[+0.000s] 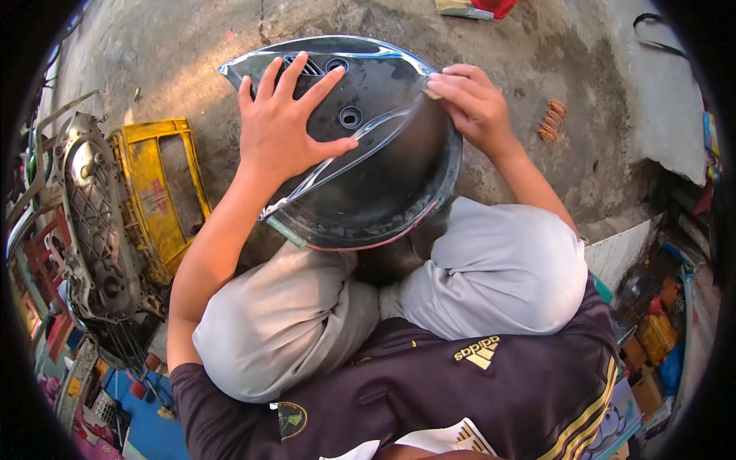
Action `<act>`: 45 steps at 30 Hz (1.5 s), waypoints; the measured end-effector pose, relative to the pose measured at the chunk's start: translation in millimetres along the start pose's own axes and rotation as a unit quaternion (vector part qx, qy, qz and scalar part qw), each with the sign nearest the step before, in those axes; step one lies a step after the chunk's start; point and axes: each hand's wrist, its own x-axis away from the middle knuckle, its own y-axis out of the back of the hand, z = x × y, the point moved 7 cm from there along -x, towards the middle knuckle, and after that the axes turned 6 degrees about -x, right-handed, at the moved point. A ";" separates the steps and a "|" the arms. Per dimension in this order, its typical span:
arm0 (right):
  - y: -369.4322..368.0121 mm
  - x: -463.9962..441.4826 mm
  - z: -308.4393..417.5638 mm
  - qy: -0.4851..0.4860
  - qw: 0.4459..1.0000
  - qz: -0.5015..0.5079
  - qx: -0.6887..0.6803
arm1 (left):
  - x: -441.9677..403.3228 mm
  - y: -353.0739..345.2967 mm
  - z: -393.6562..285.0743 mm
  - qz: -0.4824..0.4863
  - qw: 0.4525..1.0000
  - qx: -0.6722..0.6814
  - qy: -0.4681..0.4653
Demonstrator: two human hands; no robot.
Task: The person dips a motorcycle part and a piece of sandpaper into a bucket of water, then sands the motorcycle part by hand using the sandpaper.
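Note:
A black leaf-shaped panel with chrome trim (387, 136) rests across a round black basin (383, 188) in front of my knees. My left hand (280, 126) lies on the panel with its fingers spread, pressing it. The fingertips sit near round holes and a slotted vent. At the panel's right tip, my right hand (474, 103) is closed in a pinch on a small tan piece (432, 94), which touches the chrome edge. Much of that piece is hidden by the fingers, so its kind is unclear.
On the concrete floor at right lies an orange coil spring (552, 120). To the left are a yellow plastic crate (157, 188) and a metal engine casing (96, 215). Assorted parts (655, 330) are heaped at the lower right. A red and white item (479, 8) lies at the top.

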 end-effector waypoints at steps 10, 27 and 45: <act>-1.7 0.1 3.6 -0.019 1.000 0.006 -0.006 | 0.1 -2.2 0.5 -0.001 1.000 0.008 0.002; -5.3 -0.9 19.5 0.005 0.998 0.050 -0.042 | 0.6 -0.1 -0.2 0.005 1.000 -0.010 -0.001; -6.3 4.8 11.6 -0.016 0.998 0.027 -0.047 | 0.9 -0.1 -0.3 0.001 1.000 -0.004 -0.002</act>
